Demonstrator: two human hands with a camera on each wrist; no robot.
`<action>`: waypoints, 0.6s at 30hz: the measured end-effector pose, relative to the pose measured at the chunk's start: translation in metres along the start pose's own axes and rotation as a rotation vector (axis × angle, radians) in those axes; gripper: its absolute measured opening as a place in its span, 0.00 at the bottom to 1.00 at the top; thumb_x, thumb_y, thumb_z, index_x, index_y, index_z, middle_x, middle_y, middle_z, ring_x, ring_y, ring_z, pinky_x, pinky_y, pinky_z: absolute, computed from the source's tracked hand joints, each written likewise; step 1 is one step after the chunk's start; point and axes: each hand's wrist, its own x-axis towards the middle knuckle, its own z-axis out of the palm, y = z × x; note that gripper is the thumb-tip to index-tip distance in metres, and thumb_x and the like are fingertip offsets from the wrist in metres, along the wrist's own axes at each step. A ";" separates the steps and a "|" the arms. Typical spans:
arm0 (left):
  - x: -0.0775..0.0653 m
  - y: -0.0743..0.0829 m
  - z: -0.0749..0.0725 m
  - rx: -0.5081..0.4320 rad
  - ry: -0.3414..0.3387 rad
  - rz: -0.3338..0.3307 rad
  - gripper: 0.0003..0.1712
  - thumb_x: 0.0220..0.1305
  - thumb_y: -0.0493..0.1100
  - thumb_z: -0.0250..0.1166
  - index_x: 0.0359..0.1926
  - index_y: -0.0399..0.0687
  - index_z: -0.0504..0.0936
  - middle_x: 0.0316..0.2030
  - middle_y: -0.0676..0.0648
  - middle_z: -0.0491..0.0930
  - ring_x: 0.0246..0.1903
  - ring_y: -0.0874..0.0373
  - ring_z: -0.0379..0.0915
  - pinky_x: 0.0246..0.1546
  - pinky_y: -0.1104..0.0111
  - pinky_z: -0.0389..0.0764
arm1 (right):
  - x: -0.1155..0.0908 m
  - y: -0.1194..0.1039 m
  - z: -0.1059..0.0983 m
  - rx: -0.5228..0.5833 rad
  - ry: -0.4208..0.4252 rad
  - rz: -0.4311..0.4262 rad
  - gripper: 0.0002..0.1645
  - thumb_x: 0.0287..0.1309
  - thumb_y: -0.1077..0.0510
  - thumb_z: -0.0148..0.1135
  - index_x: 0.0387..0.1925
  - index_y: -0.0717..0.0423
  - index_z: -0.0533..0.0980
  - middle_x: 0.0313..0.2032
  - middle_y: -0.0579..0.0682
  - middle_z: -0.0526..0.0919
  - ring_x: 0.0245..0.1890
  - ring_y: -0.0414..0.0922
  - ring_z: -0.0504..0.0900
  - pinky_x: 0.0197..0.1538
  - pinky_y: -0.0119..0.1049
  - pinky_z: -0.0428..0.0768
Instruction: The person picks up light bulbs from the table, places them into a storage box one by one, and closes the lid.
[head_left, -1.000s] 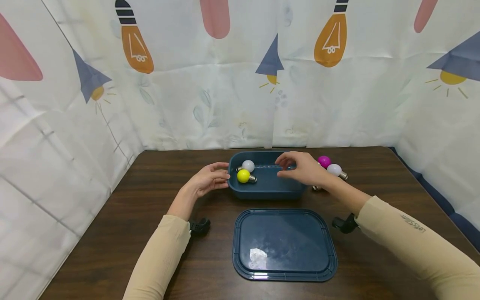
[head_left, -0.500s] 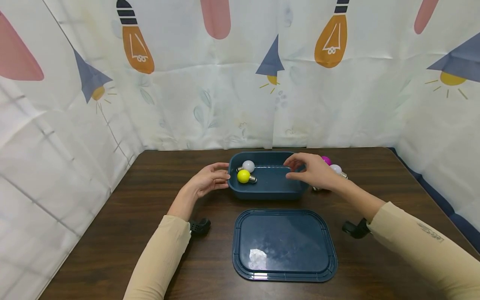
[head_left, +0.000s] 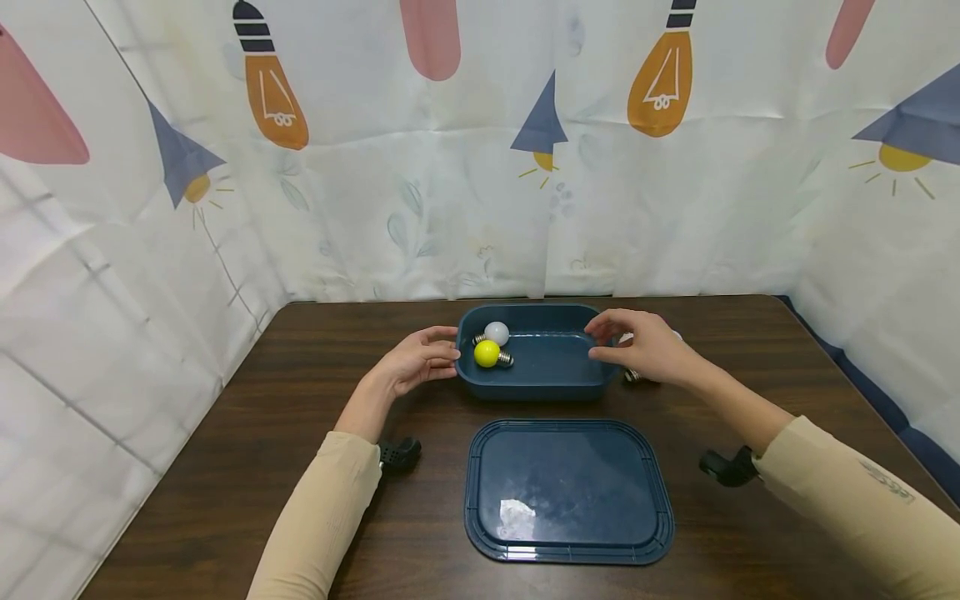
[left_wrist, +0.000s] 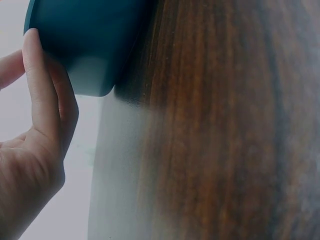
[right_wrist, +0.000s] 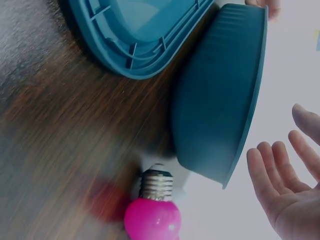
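A dark teal plastic box [head_left: 536, 390] stands at the back middle, holding a white light bulb [head_left: 497, 333] and a yellow light bulb [head_left: 487, 353] at its left end. Against the left end, my left hand [head_left: 417, 360] rests its fairly straight fingers; in the left wrist view a fingertip meets the rim. My right hand [head_left: 645, 346] hovers over the right end with loosely bent fingers. The right wrist view shows nothing between that hand's [right_wrist: 292, 187] fingers. Beyond the box lies a magenta bulb [right_wrist: 152, 220] with a metal screw base; in the head view the right hand hides most bulbs there.
A teal lid [head_left: 570, 492] lies on the brown wooden table [head_left: 405, 533] in front of the box. One bulb's screw base [head_left: 632, 376] pokes out beneath the right hand. A printed white curtain [head_left: 450, 208] hangs behind the table's far edge.
My right hand has moved right, from over the box's inside to its right end, now covering the bulbs beside it. The left hand and the bulbs in the box have stayed put.
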 end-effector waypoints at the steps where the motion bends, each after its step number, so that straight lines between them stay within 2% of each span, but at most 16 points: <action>1: 0.000 0.000 0.000 -0.001 0.001 0.000 0.35 0.72 0.30 0.61 0.76 0.38 0.59 0.50 0.35 0.76 0.36 0.56 0.84 0.43 0.66 0.87 | -0.001 0.001 -0.001 0.004 0.002 0.002 0.18 0.64 0.56 0.72 0.53 0.55 0.81 0.46 0.48 0.84 0.48 0.47 0.82 0.50 0.46 0.84; 7: 0.000 -0.001 0.000 0.003 0.002 -0.003 0.35 0.72 0.30 0.61 0.76 0.38 0.59 0.51 0.36 0.75 0.36 0.56 0.83 0.44 0.66 0.87 | -0.007 0.006 -0.007 0.006 0.030 0.030 0.17 0.65 0.55 0.72 0.53 0.53 0.81 0.46 0.48 0.85 0.46 0.43 0.82 0.49 0.40 0.84; 13: 0.000 -0.001 0.000 0.012 0.002 0.001 0.35 0.72 0.30 0.61 0.76 0.38 0.60 0.52 0.35 0.75 0.37 0.56 0.84 0.45 0.65 0.87 | -0.013 0.014 -0.012 0.032 0.048 0.057 0.19 0.67 0.54 0.71 0.55 0.54 0.81 0.48 0.52 0.85 0.48 0.44 0.82 0.50 0.41 0.82; 18: 0.001 0.000 0.000 0.012 -0.003 0.004 0.36 0.72 0.31 0.61 0.76 0.38 0.59 0.52 0.35 0.75 0.38 0.56 0.83 0.45 0.65 0.87 | -0.017 0.022 -0.017 0.050 0.051 0.074 0.21 0.68 0.53 0.69 0.58 0.56 0.79 0.50 0.52 0.84 0.49 0.45 0.80 0.52 0.41 0.81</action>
